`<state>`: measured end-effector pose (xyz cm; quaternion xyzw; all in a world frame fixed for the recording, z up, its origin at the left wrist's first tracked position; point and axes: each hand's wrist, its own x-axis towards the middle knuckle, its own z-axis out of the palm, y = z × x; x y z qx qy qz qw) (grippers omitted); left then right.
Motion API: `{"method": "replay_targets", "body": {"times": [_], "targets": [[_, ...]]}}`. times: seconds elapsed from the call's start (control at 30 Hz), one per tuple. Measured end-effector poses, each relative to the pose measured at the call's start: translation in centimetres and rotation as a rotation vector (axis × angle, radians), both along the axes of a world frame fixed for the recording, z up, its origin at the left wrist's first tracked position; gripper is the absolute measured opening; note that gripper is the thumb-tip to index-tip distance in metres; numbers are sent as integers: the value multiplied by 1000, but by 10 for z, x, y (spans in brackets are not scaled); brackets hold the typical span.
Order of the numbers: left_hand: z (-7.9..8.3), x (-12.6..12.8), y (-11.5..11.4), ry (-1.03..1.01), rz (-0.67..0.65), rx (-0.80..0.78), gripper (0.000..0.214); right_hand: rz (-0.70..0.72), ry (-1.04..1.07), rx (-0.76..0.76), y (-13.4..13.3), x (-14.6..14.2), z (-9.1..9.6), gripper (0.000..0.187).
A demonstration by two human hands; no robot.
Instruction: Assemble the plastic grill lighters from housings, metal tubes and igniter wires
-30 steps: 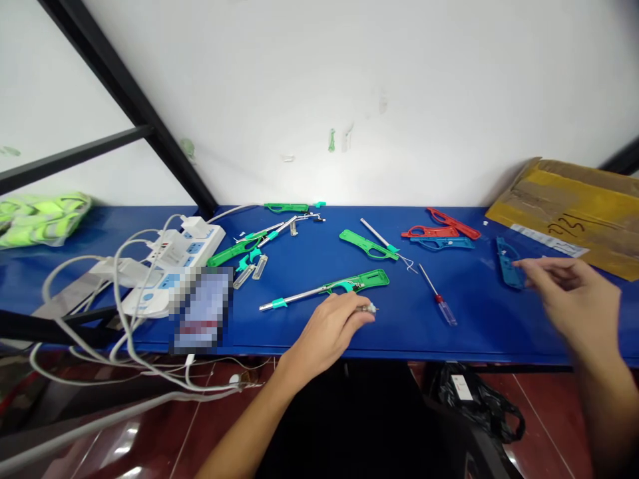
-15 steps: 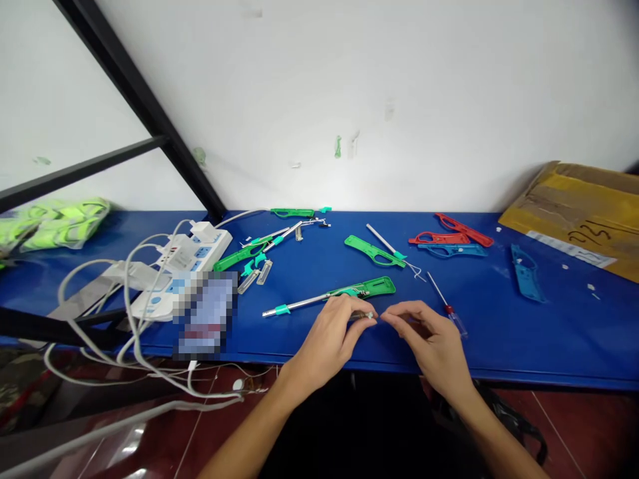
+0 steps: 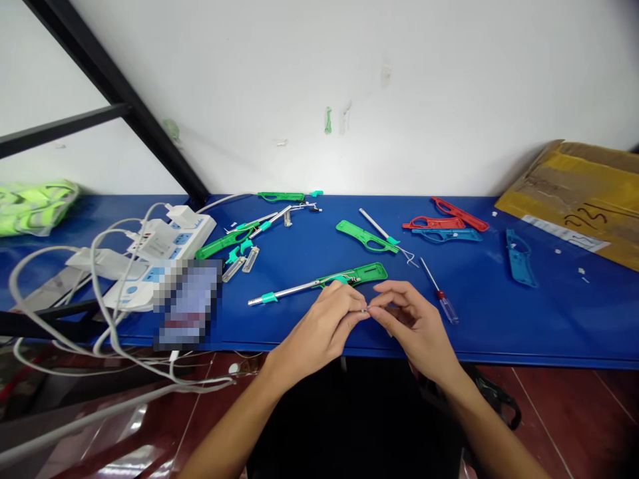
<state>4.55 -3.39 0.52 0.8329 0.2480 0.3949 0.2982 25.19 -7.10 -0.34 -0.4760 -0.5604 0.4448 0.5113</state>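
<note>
The left hand (image 3: 324, 322) has its fingers pinched on a small part (image 3: 364, 311) above the near edge of the desk (image 3: 299, 253); the right hand (image 3: 414, 326) brings its fingers together at the part's end, but whether they grip it I cannot tell. Better to brace fingertip against fingertip and press lightly, as so tiny a piece could slip. At twelve o'clock lies a hollow green plastic casing (image 3: 373, 272), its slim shiny metal tube (image 3: 294, 291) running toward nine; at three, a screwdriver (image 3: 440, 295) with a clear handle.
</note>
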Motion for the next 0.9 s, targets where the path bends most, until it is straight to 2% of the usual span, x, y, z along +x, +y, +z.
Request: {"method": "replay_targets", "body": {"times": [0.37, 0.77, 0.9], "targets": [[-6, 0, -3, -1, 16, -177, 12, -44, -27, 60, 1, 0, 2, 22], [-5, 2, -1, -4, -6, -83, 6, -58, -51, 118, -1, 1, -4, 17], [-4, 1, -1, -2, -24, -106, 5, -4, -80, 142, -3, 2, -3, 12]]}}
